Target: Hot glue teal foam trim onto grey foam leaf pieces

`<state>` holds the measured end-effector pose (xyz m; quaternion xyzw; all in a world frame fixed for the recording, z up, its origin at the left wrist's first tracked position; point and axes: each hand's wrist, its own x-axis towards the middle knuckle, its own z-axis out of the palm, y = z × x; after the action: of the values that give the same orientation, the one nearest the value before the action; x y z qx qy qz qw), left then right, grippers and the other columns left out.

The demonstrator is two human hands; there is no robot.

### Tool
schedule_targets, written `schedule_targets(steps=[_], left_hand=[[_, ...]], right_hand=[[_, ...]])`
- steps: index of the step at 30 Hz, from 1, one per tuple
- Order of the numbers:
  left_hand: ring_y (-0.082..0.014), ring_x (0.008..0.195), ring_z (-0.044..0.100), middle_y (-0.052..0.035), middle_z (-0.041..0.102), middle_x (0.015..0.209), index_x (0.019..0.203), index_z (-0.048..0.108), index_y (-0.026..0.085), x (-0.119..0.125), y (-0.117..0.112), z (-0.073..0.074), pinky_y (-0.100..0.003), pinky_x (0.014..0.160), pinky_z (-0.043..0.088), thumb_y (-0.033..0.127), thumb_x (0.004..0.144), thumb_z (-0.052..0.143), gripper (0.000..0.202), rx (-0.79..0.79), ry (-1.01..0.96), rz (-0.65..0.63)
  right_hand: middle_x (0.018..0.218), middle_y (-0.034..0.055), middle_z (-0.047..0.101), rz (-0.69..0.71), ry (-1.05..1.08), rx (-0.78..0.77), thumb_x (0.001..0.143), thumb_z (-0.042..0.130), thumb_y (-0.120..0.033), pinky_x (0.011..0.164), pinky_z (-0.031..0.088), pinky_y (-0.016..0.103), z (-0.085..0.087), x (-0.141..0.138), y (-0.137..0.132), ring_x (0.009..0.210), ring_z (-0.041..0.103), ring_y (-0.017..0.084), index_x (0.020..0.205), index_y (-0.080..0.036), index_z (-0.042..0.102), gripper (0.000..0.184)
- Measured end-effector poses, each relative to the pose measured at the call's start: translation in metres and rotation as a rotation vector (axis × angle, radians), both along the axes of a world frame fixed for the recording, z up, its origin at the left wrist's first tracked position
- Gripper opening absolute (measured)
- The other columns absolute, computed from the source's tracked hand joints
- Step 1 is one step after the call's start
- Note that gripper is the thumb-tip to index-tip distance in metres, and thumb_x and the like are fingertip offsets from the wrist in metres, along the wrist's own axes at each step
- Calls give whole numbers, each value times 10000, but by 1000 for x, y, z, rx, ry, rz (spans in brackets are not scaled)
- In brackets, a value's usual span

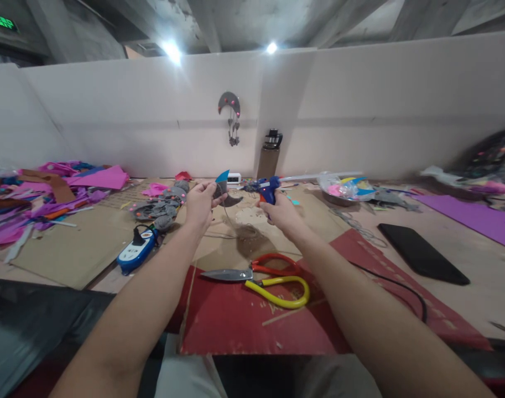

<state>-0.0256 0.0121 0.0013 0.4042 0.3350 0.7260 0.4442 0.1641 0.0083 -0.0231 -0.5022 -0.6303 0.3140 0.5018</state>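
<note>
your left hand (200, 204) pinches the grey felt crescent (233, 202) over the cardboard (314, 213); right hand (286, 210) grips the blue glue gun (269, 189), nozzle (248, 188) near the felt. steady your wrists, dab sparingly.

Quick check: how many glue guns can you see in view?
1. The blue glue gun is in the right hand, its nozzle pointing toward the grey piece in the left hand. Another could be hidden under the colourful scraps at the left.
</note>
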Motion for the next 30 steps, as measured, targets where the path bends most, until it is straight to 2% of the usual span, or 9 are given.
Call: schedule_targets(steps=[5, 8, 10, 13, 15, 18, 21, 25, 30], left_hand=[[-137, 726, 676, -17, 629, 702, 749, 595, 132, 3, -1, 0, -336, 762, 585, 191, 741, 629, 69, 26, 25, -3], [-132, 716, 668, -20, 632, 711, 764, 606, 127, 4, -3, 1, -328, 748, 585, 202, 733, 638, 87, 37, 53, 13], [-130, 710, 662, -21, 634, 721, 769, 609, 130, 5, -4, 1, -323, 743, 582, 217, 722, 656, 110, 45, 66, 30], [-129, 691, 652, -19, 639, 715, 769, 617, 133, 7, -3, -2, -311, 721, 576, 234, 708, 666, 128, 67, 107, 56], [-129, 672, 644, -21, 649, 719, 773, 627, 134, 8, -2, -5, -297, 689, 572, 240, 705, 658, 129, 97, 162, 78], [-130, 656, 635, -25, 664, 754, 791, 641, 142, 11, -3, -8, -277, 652, 559, 254, 711, 646, 138, 152, 301, 121], [-130, 689, 632, -26, 671, 776, 790, 653, 147, 13, -8, -8, -251, 671, 539, 256, 725, 634, 128, 205, 487, 183], [-121, 691, 625, -26, 673, 790, 796, 660, 154, 16, -13, -7, -235, 672, 521, 249, 744, 615, 117, 255, 586, 198], [-133, 676, 640, -29, 675, 806, 811, 651, 157, 19, -12, -9, -280, 665, 551, 284, 737, 642, 147, 227, 457, 74]], right_hand=[[500, 12, 497, -100, -221, -252, 666, 600, -226, 512, 409, 317, -8, 21, 14, 513, 523, 186, 620, -235, 461, 147], [473, 42, 464, -251, -506, -156, 630, 675, -240, 596, 404, 351, -6, 42, 17, 631, 575, 248, 498, -244, 389, 315], [506, 65, 488, -305, -521, -48, 640, 683, -264, 624, 405, 355, -3, 50, 16, 691, 584, 262, 498, -240, 389, 328], [596, 69, 546, -274, -439, 49, 749, 579, -321, 655, 421, 338, 2, 37, 10, 721, 577, 224, 593, -225, 454, 222], [684, 37, 576, -161, -290, 106, 791, 509, -345, 683, 439, 326, 2, 13, 3, 720, 567, 186, 705, -220, 486, 154], [846, 19, 612, 126, 67, 125, 721, 591, -334, 768, 466, 324, -1, -29, -5, 804, 584, 158, 813, -216, 454, 203], [906, 11, 627, 258, 371, 48, 661, 655, -270, 834, 472, 331, -2, -53, -10, 858, 609, 144, 867, -221, 401, 331], [790, -51, 588, 316, 615, -131, 633, 703, -247, 701, 515, 312, 3, -54, -13, 617, 575, 94, 923, -240, 360, 449], [671, -66, 513, 359, 465, -188, 731, 638, -323, 491, 434, 221, 9, -39, -15, 452, 389, 39, 853, -214, 476, 230]])
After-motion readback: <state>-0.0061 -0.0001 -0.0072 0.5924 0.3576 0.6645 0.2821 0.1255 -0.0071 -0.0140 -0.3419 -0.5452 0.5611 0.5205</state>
